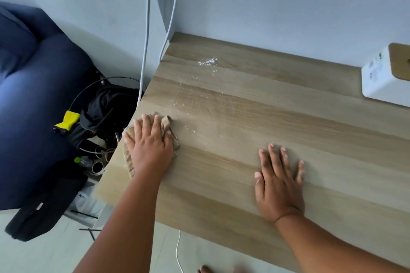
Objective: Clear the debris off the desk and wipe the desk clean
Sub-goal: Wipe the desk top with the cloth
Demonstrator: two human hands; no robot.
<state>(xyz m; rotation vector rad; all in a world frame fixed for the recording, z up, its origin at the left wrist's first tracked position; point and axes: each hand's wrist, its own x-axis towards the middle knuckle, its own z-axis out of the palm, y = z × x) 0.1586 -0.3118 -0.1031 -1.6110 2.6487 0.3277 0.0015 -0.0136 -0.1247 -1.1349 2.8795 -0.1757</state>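
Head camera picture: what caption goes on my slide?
Left hand presses cloth on desk; white crumbs remain.

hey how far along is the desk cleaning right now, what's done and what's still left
Looks done: the near part of the desk shows bare wood with no visible crumbs. In hand: the left hand presses a tan cloth flat at the desk's left edge, while the right hand rests flat on the wood. Left: white debris lies near the far left corner, with scattered specks trailing toward the cloth, so wiping is not finished.
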